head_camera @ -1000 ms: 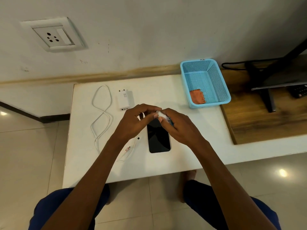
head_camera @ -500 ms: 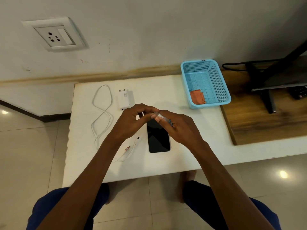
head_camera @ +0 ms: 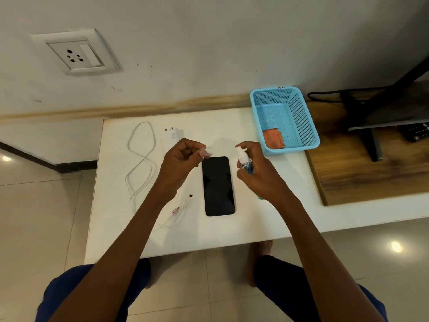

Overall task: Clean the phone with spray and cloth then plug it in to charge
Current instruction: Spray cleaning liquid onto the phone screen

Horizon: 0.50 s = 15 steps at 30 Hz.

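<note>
A black phone [head_camera: 218, 185] lies screen up on the white table [head_camera: 243, 228]. My right hand [head_camera: 257, 173] holds a small spray bottle [head_camera: 243, 159] with blue liquid and a white nozzle, just right of the phone's top. My left hand [head_camera: 180, 166] pinches the clear cap [head_camera: 207, 151] above the phone's top left corner. An orange cloth [head_camera: 274, 138] lies in the blue basket [head_camera: 304, 117]. A white charger adapter [head_camera: 170, 137] and white cable [head_camera: 141, 163] rest left of my hands.
A wall socket [head_camera: 76, 54] sits on the wall at upper left. A wooden board [head_camera: 371, 173] with a black monitor stand [head_camera: 369, 140] and a black cord lies to the right. My knees show below the table's front edge.
My hands were together over the phone's top; they have pulled apart, the cap going left in the left hand, the uncapped bottle right in the right hand.
</note>
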Each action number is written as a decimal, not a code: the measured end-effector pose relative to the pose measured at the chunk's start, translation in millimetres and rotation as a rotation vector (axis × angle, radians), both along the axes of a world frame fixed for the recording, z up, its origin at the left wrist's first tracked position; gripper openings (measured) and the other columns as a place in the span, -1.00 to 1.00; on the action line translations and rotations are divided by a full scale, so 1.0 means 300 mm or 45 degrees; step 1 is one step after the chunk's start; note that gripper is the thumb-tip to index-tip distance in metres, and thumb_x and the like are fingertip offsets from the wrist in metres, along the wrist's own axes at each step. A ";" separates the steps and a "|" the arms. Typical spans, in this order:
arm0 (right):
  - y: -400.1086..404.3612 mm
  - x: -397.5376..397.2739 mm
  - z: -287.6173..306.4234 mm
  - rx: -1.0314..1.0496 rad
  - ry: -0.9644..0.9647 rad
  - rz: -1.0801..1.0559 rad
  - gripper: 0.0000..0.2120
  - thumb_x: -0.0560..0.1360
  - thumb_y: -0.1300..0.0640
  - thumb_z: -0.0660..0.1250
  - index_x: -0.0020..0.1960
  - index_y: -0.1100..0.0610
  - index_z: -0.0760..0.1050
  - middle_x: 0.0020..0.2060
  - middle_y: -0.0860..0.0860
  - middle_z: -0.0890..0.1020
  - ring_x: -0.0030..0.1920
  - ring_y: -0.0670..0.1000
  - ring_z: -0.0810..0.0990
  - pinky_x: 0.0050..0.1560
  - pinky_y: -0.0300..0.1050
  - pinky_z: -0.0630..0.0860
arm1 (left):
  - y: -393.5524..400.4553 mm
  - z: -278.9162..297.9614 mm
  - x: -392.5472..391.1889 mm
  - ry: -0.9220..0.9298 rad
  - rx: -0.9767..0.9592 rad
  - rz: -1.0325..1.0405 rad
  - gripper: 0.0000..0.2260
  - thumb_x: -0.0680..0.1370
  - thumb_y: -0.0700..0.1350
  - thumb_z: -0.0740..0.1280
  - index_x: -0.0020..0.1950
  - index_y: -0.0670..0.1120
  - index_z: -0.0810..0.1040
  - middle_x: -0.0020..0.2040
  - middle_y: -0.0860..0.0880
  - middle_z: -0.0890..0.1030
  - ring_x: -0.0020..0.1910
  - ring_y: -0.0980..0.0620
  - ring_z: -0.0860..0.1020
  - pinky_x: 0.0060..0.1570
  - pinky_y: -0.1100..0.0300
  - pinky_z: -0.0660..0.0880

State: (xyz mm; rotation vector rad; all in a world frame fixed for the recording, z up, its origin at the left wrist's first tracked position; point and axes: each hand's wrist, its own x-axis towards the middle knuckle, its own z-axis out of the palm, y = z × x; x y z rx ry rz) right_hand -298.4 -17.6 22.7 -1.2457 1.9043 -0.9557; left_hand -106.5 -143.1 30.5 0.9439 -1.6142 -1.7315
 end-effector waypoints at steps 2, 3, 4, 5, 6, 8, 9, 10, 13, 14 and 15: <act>-0.001 -0.025 -0.012 0.027 -0.069 -0.028 -0.46 0.47 0.19 0.32 0.22 -0.31 0.19 -0.09 -0.41 0.52 -0.06 -0.27 0.58 -0.09 -0.36 0.44 | 0.012 -0.001 -0.019 0.091 0.107 0.030 -0.87 0.57 -0.17 0.40 0.08 -0.18 0.57 -0.10 -0.04 0.70 -0.11 0.04 0.60 -0.13 0.25 0.50; -0.004 -0.036 -0.013 0.025 -0.090 -0.039 -0.48 0.50 0.22 0.32 0.24 -0.25 0.21 -0.08 -0.36 0.53 -0.05 -0.30 0.57 -0.07 -0.40 0.41 | 0.015 -0.001 -0.026 0.133 0.151 0.036 -0.88 0.58 -0.19 0.39 0.10 -0.16 0.57 -0.09 -0.04 0.69 -0.11 0.02 0.58 -0.14 0.24 0.50; -0.005 -0.046 -0.013 0.009 -0.105 -0.042 -0.51 0.53 0.23 0.33 0.27 -0.21 0.24 -0.05 -0.31 0.53 -0.04 -0.30 0.56 -0.04 -0.42 0.40 | 0.018 -0.001 -0.032 0.167 0.187 0.034 -0.87 0.59 -0.21 0.37 0.13 -0.14 0.58 -0.08 -0.05 0.68 -0.12 0.00 0.56 -0.14 0.24 0.50; -0.004 -0.054 -0.009 -0.016 -0.107 -0.036 -0.54 0.55 0.20 0.34 0.29 -0.20 0.26 0.00 -0.28 0.52 0.00 -0.30 0.55 0.01 -0.43 0.40 | 0.021 -0.002 -0.038 0.193 0.218 0.026 -0.84 0.60 -0.22 0.35 0.17 -0.13 0.60 -0.07 -0.05 0.68 -0.11 -0.01 0.54 -0.14 0.24 0.49; -0.004 -0.062 -0.004 -0.037 -0.095 -0.024 -0.53 0.56 0.14 0.35 0.31 -0.25 0.27 0.07 -0.25 0.52 0.06 -0.32 0.54 0.07 -0.42 0.40 | 0.023 -0.003 -0.042 0.209 0.241 0.016 -0.80 0.61 -0.23 0.33 0.22 -0.13 0.60 -0.05 -0.05 0.67 -0.11 -0.01 0.52 -0.13 0.24 0.49; -0.001 -0.079 0.008 -0.031 -0.074 -0.027 -0.51 0.56 0.00 0.37 0.30 -0.41 0.23 0.22 -0.19 0.50 0.15 -0.29 0.53 0.17 -0.30 0.40 | 0.028 -0.005 -0.049 0.223 0.269 0.002 -0.76 0.62 -0.22 0.30 0.28 -0.14 0.60 -0.02 -0.05 0.66 -0.09 -0.01 0.49 -0.13 0.23 0.48; 0.000 -0.092 0.010 -0.007 -0.068 -0.049 -0.51 0.56 -0.04 0.37 0.30 -0.43 0.21 0.25 -0.16 0.50 0.16 -0.22 0.54 0.20 -0.20 0.43 | 0.030 -0.008 -0.054 0.224 0.283 0.004 -0.76 0.62 -0.21 0.30 0.28 -0.14 0.61 -0.01 -0.04 0.66 -0.09 -0.01 0.50 -0.13 0.23 0.48; 0.004 -0.107 0.008 0.013 -0.055 -0.073 -0.52 0.55 -0.07 0.37 0.30 -0.43 0.22 0.24 -0.14 0.50 0.15 -0.16 0.56 0.20 -0.11 0.45 | 0.033 -0.010 -0.059 0.226 0.301 0.014 -0.76 0.62 -0.22 0.31 0.27 -0.14 0.61 0.00 -0.03 0.66 -0.08 0.00 0.50 -0.12 0.21 0.48; 0.022 -0.141 -0.001 0.038 0.030 -0.104 -0.53 0.52 -0.09 0.39 0.29 -0.40 0.22 0.18 -0.19 0.48 0.04 -0.18 0.55 0.12 -0.14 0.42 | 0.043 -0.012 -0.072 0.232 0.370 0.056 -0.77 0.60 -0.25 0.33 0.25 -0.18 0.59 -0.01 -0.04 0.67 -0.11 0.00 0.52 -0.12 0.19 0.48; 0.026 -0.144 -0.003 0.043 0.063 -0.094 -0.50 0.52 -0.09 0.39 0.32 -0.37 0.22 0.17 -0.19 0.49 0.01 -0.22 0.55 0.09 -0.20 0.40 | 0.046 -0.013 -0.076 0.229 0.383 0.060 -0.77 0.60 -0.26 0.33 0.25 -0.18 0.58 -0.02 -0.05 0.67 -0.12 0.00 0.53 -0.13 0.19 0.48; 0.031 -0.146 -0.005 0.049 0.101 -0.074 -0.49 0.52 -0.09 0.40 0.35 -0.33 0.23 0.16 -0.19 0.51 -0.01 -0.27 0.54 0.06 -0.26 0.38 | 0.050 -0.015 -0.082 0.219 0.383 0.057 -0.78 0.59 -0.27 0.33 0.23 -0.16 0.57 -0.02 -0.06 0.68 -0.13 0.00 0.54 -0.13 0.20 0.49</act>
